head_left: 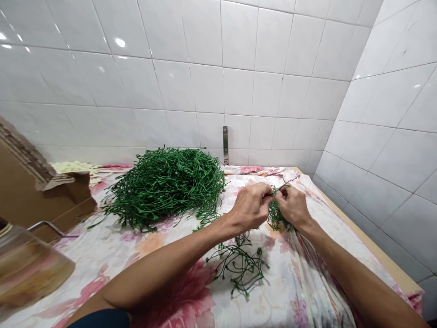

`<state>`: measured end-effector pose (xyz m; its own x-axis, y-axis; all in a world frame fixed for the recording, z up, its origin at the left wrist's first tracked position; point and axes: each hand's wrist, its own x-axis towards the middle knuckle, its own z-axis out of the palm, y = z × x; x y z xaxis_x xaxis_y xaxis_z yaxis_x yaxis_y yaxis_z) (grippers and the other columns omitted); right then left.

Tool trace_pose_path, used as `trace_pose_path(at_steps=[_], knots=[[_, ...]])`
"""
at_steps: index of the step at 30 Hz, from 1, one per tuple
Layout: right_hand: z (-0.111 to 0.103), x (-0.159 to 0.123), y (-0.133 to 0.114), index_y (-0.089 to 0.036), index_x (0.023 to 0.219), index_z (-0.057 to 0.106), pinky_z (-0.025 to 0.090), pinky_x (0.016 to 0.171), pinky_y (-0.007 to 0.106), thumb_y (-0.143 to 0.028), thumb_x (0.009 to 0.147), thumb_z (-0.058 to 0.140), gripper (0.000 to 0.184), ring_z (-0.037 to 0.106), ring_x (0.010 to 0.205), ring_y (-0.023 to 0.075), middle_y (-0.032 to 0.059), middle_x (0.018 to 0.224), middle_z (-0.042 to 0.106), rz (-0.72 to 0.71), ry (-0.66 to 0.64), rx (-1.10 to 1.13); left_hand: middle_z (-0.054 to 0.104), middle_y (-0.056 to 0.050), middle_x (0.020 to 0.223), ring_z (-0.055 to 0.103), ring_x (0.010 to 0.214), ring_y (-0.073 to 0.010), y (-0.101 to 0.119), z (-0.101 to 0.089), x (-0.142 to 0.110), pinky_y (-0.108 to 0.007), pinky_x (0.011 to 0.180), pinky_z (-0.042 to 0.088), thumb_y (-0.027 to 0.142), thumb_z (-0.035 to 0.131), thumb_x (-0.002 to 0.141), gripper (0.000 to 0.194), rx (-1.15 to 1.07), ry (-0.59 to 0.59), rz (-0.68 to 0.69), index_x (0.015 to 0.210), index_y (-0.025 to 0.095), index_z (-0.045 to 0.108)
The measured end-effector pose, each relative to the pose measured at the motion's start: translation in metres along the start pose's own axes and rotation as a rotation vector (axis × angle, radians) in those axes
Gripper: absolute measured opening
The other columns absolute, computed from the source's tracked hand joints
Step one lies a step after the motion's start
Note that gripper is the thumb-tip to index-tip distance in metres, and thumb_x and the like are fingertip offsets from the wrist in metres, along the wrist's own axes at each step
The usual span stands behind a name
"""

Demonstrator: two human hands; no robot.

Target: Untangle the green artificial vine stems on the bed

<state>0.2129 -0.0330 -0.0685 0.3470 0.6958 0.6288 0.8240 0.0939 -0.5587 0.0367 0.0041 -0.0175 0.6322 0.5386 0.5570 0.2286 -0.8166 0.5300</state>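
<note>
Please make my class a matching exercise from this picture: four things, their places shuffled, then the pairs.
1. large green pile
2. cardboard
3. metal strip
4. small green cluster

A. upright by the white tiles
B. on the flowered cloth, at the picture's lower middle
C. heaped up, left of the left hand
D. at the picture's left edge

Pairs: 1-C, 2-D, 3-A, 4-B

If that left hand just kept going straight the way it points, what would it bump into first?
Most likely the right hand: the left hand points toward it, and their fingertips nearly meet. Whether they touch is hard to tell. Green sprigs show just below.
</note>
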Motion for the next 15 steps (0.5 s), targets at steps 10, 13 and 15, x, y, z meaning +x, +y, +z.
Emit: trace_pose_path(at_steps=[10, 13, 15], knots=[[-0.022, 0.012, 0.017, -0.021, 0.084, 0.072, 0.048, 0.073, 0.033, -0.039, 0.087, 0.063, 0.02, 0.07, 0.074, 0.0216, 0.0045, 0.082, 0.076, 0.009, -0.133, 0.003, 0.055, 0.003, 0.058, 0.052, 0.047, -0.0068, -0.022, -0.017, 0.022, -0.02, 0.046, 0.036, 0.031, 0.069, 0.088, 0.024, -0.695, -0.044, -0.453, 0.074, 0.011, 0.064], [-0.025, 0.012, 0.018, -0.02, 0.09, 0.072, 0.05, 0.069, 0.033, -0.039, 0.085, 0.066, 0.02, 0.07, 0.072, 0.0218, 0.0055, 0.084, 0.076, 0.034, -0.159, 0.003, 0.056, 0.003, 0.059, 0.055, 0.046, -0.0063, -0.025, -0.017, 0.023, -0.018, 0.045, 0.037, 0.026, 0.066, 0.091, 0.023, -0.738, -0.042, -0.485, 0.074, 0.01, 0.064], [-0.029, 0.011, 0.016, -0.019, 0.097, 0.072, 0.05, 0.067, 0.033, -0.039, 0.086, 0.066, 0.024, 0.069, 0.069, 0.0211, 0.0076, 0.09, 0.077, 0.038, -0.102, 0.004, 0.057, 0.002, 0.059, 0.057, 0.046, -0.0067, -0.024, -0.017, 0.023, -0.018, 0.045, 0.037, 0.024, 0.065, 0.092, 0.022, -0.749, -0.047, -0.499, 0.075, 0.01, 0.063]])
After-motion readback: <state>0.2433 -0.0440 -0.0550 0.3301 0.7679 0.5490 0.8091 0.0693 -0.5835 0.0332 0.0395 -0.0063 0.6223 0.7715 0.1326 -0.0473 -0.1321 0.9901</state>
